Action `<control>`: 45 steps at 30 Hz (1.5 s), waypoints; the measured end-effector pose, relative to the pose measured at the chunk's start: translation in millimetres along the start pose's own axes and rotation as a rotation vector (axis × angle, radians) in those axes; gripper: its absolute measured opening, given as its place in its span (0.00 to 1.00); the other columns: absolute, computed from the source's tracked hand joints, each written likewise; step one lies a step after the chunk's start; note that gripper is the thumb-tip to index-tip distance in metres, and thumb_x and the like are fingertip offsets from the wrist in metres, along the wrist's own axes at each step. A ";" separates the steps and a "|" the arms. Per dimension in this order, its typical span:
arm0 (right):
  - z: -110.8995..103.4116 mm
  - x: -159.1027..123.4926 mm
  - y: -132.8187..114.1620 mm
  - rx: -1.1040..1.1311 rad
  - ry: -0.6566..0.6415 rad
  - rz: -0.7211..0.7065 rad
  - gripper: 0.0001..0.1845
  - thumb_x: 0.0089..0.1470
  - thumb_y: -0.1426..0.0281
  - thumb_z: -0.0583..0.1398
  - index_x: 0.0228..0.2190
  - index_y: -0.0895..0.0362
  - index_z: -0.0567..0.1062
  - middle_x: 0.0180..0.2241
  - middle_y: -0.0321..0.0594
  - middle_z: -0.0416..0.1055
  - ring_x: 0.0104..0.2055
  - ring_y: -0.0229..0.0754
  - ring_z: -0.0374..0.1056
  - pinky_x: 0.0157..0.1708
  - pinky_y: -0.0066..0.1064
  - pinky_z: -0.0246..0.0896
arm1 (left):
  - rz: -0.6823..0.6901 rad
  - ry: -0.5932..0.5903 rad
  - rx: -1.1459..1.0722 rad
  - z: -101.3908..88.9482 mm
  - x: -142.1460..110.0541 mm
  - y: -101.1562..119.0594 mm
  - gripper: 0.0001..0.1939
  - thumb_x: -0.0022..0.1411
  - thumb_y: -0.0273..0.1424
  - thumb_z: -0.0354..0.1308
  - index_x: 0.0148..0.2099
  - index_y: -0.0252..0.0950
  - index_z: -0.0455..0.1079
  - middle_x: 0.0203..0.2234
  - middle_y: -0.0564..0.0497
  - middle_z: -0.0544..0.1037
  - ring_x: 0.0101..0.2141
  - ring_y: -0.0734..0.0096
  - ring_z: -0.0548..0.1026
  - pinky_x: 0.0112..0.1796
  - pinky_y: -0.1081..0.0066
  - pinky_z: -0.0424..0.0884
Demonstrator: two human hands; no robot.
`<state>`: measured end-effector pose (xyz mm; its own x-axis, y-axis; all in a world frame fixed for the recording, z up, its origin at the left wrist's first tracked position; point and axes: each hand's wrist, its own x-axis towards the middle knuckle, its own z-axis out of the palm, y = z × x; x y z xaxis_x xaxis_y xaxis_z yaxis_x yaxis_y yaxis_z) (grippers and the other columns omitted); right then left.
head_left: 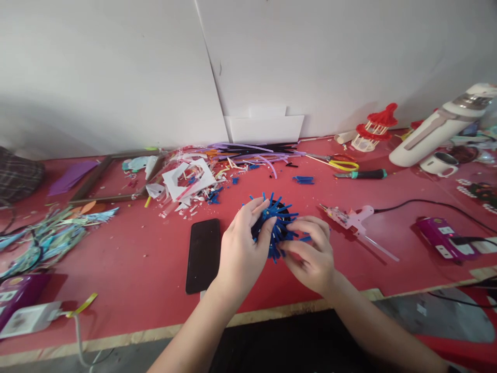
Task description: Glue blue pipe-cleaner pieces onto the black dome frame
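Observation:
A blue spiky ball made of short blue straw pieces is held above the red table. My left hand wraps round its left side, fingers closed on it. From the right, my right hand pinches one of its blue spikes at the lower right. A black phone lies flat just left of my left hand.
A glue gun with a black cord lies right of my hands. Scissors, a dark-handled tool, paper and straw scraps, a red-and-white model, a white bottle and a purple power strip are about.

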<state>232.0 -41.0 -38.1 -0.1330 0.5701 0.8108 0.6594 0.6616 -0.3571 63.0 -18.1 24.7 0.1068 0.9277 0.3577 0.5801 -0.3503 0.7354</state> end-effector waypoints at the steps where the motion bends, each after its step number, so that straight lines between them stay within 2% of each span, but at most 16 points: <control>1: -0.3 -0.9 0.4 0.000 -0.004 -0.001 0.14 0.51 0.80 0.65 0.36 0.50 0.78 0.47 0.42 0.71 0.53 0.50 0.66 0.50 0.48 0.68 | 0.003 -0.006 -0.001 -0.7 -0.4 -1.0 0.17 0.69 0.30 0.60 0.58 0.38 0.65 0.52 0.46 0.83 0.53 0.61 0.81 0.53 0.62 0.79; 7: -3.9 -5.3 1.5 0.015 -0.029 0.002 0.15 0.51 0.79 0.63 0.39 0.50 0.78 0.48 0.43 0.70 0.52 0.50 0.66 0.51 0.49 0.67 | 0.016 0.030 -0.035 -4.6 -2.0 -5.4 0.31 0.64 0.33 0.67 0.65 0.41 0.61 0.60 0.45 0.76 0.57 0.61 0.78 0.52 0.63 0.79; 11: -6.8 -6.2 -0.4 0.040 -0.002 0.008 0.21 0.49 0.82 0.58 0.42 0.51 0.77 0.49 0.44 0.70 0.52 0.51 0.66 0.51 0.51 0.67 | 0.008 0.031 -0.013 -5.4 -0.7 -4.1 0.23 0.65 0.31 0.66 0.59 0.41 0.66 0.53 0.50 0.82 0.53 0.64 0.81 0.53 0.67 0.78; 13: -11.9 -3.2 3.5 0.035 0.038 0.010 0.23 0.49 0.83 0.57 0.44 0.51 0.76 0.47 0.43 0.71 0.50 0.50 0.67 0.50 0.51 0.68 | 0.004 0.019 0.005 -5.3 0.5 -3.4 0.23 0.63 0.30 0.68 0.58 0.41 0.67 0.50 0.51 0.84 0.51 0.64 0.82 0.51 0.67 0.79; 16: -30.0 4.2 26.9 -0.034 0.061 0.054 0.25 0.50 0.83 0.56 0.46 0.49 0.76 0.43 0.41 0.74 0.47 0.48 0.71 0.49 0.48 0.70 | 0.006 -0.005 0.009 -6.5 2.5 -3.6 0.22 0.63 0.30 0.68 0.57 0.42 0.67 0.50 0.52 0.83 0.51 0.63 0.82 0.49 0.67 0.80; 18: -49.8 5.9 55.8 -0.123 -0.025 0.167 0.24 0.53 0.82 0.55 0.48 0.50 0.75 0.42 0.42 0.76 0.47 0.48 0.73 0.48 0.45 0.72 | 0.014 -0.033 -0.004 -8.4 4.6 -4.4 0.20 0.64 0.29 0.66 0.56 0.43 0.68 0.50 0.53 0.83 0.52 0.64 0.82 0.49 0.67 0.80; 20: -73.5 0.7 90.8 -0.263 -0.210 0.315 0.25 0.55 0.79 0.54 0.52 0.51 0.74 0.47 0.45 0.77 0.51 0.52 0.73 0.51 0.47 0.72 | 0.022 -0.070 -0.029 -10.7 7.9 -5.6 0.21 0.65 0.28 0.65 0.57 0.43 0.66 0.49 0.53 0.84 0.51 0.65 0.82 0.48 0.68 0.80; 23: -107.4 -19.5 139.7 -0.408 -0.436 0.506 0.34 0.53 0.77 0.53 0.61 0.53 0.67 0.55 0.51 0.73 0.56 0.56 0.71 0.52 0.50 0.72 | 0.054 -0.139 -0.083 -14.1 15.2 -8.5 0.24 0.65 0.27 0.66 0.60 0.41 0.64 0.48 0.52 0.84 0.50 0.65 0.82 0.47 0.69 0.80; 25: -123.8 -34.0 161.8 -0.421 -0.601 0.515 0.39 0.51 0.79 0.52 0.64 0.53 0.64 0.56 0.51 0.73 0.56 0.54 0.73 0.50 0.48 0.73 | 0.085 -0.182 -0.109 -16.3 20.6 -11.2 0.27 0.64 0.26 0.66 0.61 0.41 0.63 0.48 0.52 0.85 0.50 0.65 0.83 0.48 0.68 0.80; 28: -135.7 -43.6 175.3 -0.377 -0.695 0.451 0.35 0.50 0.79 0.52 0.58 0.50 0.73 0.53 0.47 0.75 0.55 0.54 0.73 0.50 0.46 0.72 | 0.124 -0.207 -0.167 -19.7 25.9 -16.1 0.27 0.63 0.28 0.68 0.61 0.41 0.64 0.49 0.50 0.84 0.49 0.64 0.83 0.50 0.67 0.79; 30: -136.5 -40.7 173.9 -0.341 -0.702 0.402 0.30 0.49 0.77 0.54 0.53 0.50 0.77 0.47 0.45 0.77 0.48 0.52 0.75 0.46 0.44 0.73 | 0.142 -0.177 -0.215 -22.0 26.1 -19.3 0.25 0.64 0.31 0.67 0.61 0.41 0.66 0.52 0.48 0.82 0.51 0.63 0.82 0.53 0.65 0.78; 32: -132.6 -34.3 167.9 -0.303 -0.679 0.350 0.27 0.46 0.77 0.55 0.47 0.51 0.79 0.41 0.43 0.78 0.42 0.50 0.76 0.43 0.42 0.73 | 0.137 -0.102 -0.229 -24.5 24.0 -21.8 0.18 0.68 0.33 0.63 0.58 0.41 0.70 0.52 0.47 0.82 0.51 0.64 0.81 0.54 0.65 0.77; 35: -118.6 -26.7 152.7 -0.274 -0.565 0.287 0.22 0.45 0.76 0.56 0.42 0.52 0.79 0.38 0.43 0.77 0.42 0.51 0.76 0.43 0.44 0.74 | 0.100 0.029 -0.193 -28.4 18.7 -23.4 0.08 0.72 0.30 0.56 0.49 0.40 0.76 0.42 0.50 0.84 0.43 0.69 0.83 0.48 0.69 0.78; 37: -104.7 -25.3 138.1 -0.263 -0.450 0.255 0.20 0.48 0.74 0.57 0.43 0.53 0.77 0.38 0.44 0.77 0.41 0.51 0.76 0.41 0.43 0.74 | 0.085 0.070 -0.166 -30.1 15.2 -23.4 0.09 0.72 0.29 0.56 0.46 0.41 0.79 0.37 0.52 0.85 0.39 0.71 0.83 0.44 0.71 0.78; 41: -76.5 -24.5 100.8 -0.202 -0.201 0.189 0.13 0.53 0.71 0.60 0.43 0.53 0.75 0.34 0.41 0.77 0.32 0.45 0.75 0.32 0.36 0.74 | 0.081 0.088 -0.139 -29.5 9.3 -21.7 0.13 0.72 0.28 0.56 0.53 0.43 0.78 0.34 0.55 0.84 0.36 0.74 0.81 0.42 0.73 0.76; 45: -63.7 -17.5 64.4 -0.089 -0.035 0.102 0.11 0.54 0.70 0.63 0.41 0.52 0.73 0.32 0.39 0.77 0.30 0.44 0.74 0.30 0.36 0.74 | 0.030 0.126 -0.123 -27.5 5.6 -18.7 0.16 0.74 0.30 0.51 0.59 0.42 0.74 0.24 0.57 0.74 0.25 0.76 0.73 0.32 0.75 0.72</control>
<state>324.0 -39.4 -45.7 -0.0864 0.6497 0.7552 0.7339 0.5542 -0.3928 30.6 -9.9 28.8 0.0155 0.8958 0.4441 0.4738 -0.3978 0.7857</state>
